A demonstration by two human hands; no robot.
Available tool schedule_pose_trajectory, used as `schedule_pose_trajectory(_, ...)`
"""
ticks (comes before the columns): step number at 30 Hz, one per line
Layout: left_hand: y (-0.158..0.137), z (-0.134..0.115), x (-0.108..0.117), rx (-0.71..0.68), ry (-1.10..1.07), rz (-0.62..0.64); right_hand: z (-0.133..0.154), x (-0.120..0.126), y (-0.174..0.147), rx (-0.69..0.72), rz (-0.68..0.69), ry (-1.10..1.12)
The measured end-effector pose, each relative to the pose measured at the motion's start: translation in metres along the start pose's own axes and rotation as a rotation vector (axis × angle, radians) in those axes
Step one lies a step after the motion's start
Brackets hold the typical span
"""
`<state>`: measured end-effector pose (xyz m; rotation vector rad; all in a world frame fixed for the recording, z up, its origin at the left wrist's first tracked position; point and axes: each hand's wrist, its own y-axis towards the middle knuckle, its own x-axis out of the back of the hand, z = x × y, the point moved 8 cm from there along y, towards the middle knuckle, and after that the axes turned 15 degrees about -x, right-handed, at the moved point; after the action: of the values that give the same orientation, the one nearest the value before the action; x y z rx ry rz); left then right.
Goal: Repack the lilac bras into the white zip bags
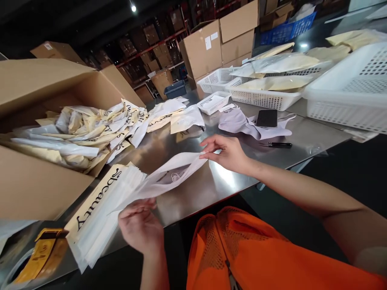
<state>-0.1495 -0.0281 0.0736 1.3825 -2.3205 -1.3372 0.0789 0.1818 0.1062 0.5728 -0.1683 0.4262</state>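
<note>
Two hands pinching one white bag (165, 177), left hand (140, 227) near end, right hand (229, 153) seemingly far end

Box (36, 185) left; baskets (347, 92) right; phone (266, 118) between.

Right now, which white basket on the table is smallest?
The small white basket sitting alone by the loose pouches, in front of the larger baskets; it looks empty, while those behind hold cream packets.

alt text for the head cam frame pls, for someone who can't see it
Both hands hold a white translucent pouch over a steel table: the left hand grips its near end, the right hand pinches the far end. A stack of white bags printed "beauty" lies beside it, an open cardboard box of bagged items stands left, and white baskets right.
</note>
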Motion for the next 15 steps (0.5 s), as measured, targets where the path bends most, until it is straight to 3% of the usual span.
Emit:
schedule_pose_trajectory(2,-0.013,-0.044,-0.06,-0.432,0.345,0.33,0.015,-0.013,0.001,-0.046,0.069,0.067)
schedule_pose_trajectory(3,-0.02,-0.054,-0.09,-0.582,0.518,0.489,0.024,-0.019,0.002,-0.046,0.112,0.081)
schedule_pose_trajectory(5,-0.025,-0.061,-0.133,-0.784,0.73,0.666,0.04,-0.027,0.001,-0.01,0.186,0.07)
schedule_pose_trajectory(6,-0.024,-0.062,-0.145,-0.853,0.78,0.686,0.044,-0.028,-0.001,0.01,0.207,0.05)
schedule_pose_trajectory(10,-0.02,-0.051,-0.157,-0.994,0.835,0.681,0.029,-0.024,-0.005,-0.073,0.221,0.064)
schedule_pose_trajectory(15,-0.028,-0.036,-0.149,-1.057,0.824,0.752,0.0,-0.023,-0.011,-0.176,0.186,0.158)
